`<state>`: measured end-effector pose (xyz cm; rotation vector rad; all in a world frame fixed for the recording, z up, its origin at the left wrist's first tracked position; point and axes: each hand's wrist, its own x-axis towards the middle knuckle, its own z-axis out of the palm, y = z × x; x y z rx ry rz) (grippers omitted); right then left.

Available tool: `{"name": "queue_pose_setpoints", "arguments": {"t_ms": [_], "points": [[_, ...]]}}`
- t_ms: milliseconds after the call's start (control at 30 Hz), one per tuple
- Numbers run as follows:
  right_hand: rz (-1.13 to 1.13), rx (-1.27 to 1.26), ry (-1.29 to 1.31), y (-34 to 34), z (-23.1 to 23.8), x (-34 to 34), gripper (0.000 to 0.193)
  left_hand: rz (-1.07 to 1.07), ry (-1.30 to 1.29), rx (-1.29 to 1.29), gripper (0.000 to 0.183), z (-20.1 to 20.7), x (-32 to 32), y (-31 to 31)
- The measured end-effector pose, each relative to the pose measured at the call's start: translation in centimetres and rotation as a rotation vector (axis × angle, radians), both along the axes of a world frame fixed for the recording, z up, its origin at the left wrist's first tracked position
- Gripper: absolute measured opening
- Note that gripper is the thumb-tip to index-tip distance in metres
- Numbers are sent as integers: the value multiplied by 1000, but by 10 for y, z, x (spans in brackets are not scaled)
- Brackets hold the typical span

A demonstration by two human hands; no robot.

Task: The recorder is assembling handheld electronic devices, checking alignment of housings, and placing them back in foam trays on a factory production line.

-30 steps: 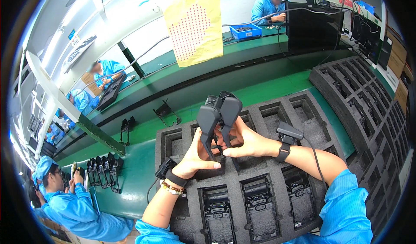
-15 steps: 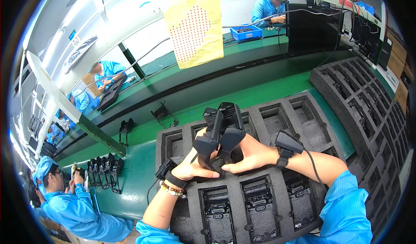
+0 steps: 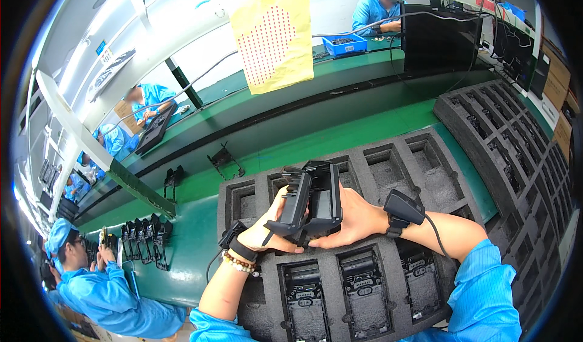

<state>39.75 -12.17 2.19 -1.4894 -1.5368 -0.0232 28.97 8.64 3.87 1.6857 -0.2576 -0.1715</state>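
Over the middle of a dark grey foam tray [image 3: 331,270], I hold two black plastic housings side by side. My left hand [image 3: 266,235] is closed round the left housing [image 3: 289,208], its thumb along the lower end. The right housing [image 3: 324,211] is gripped by my right hand [image 3: 362,217], with the fingers mostly hidden behind it. Both pieces are tilted, and their inner edges touch or nearly touch. Black devices with open frames [image 3: 367,290] lie in the tray's near pockets. Several far pockets hold nothing.
A second foam tray [image 3: 446,114] loaded with black parts stands at the right. Black frames [image 3: 146,242] are lined up on the green table [image 3: 182,220] at the left, near a co-worker [image 3: 109,287]. Two loose black frames [image 3: 226,160] lie beyond the tray. A blue bin [image 3: 344,45] sits farther back.
Both housings have tipped and come down a little in my hands, so more of their broad faces shows. My wrists have hardly moved.
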Motion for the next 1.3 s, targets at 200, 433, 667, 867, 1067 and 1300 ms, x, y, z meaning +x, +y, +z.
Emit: {"name": "queue_pose_setpoints", "arguments": {"t_ms": [200, 433, 667, 867, 1067, 1300], "points": [[-19, 42, -35, 1, 1, 0, 102, 17, 69, 1, 121, -1, 0, 2], [-25, 47, -52, 1, 0, -1, 104, 1, 97, 41, 122, -4, 1, 6], [-24, 6, 31, 1, 0, -1, 103, -34, 66, 32, 120, -9, 4, 8], [-22, -8, 104, 3, 3, -3, 104, -32, 110, -86, 117, -21, 5, 14], [-26, -19, 145, 2, 5, -3, 106, -44, 67, -271, 112, -20, 5, 11], [-37, 46, 89, 5, 0, -2, 107, -38, 133, -309, 107, -22, 7, 11]]}}
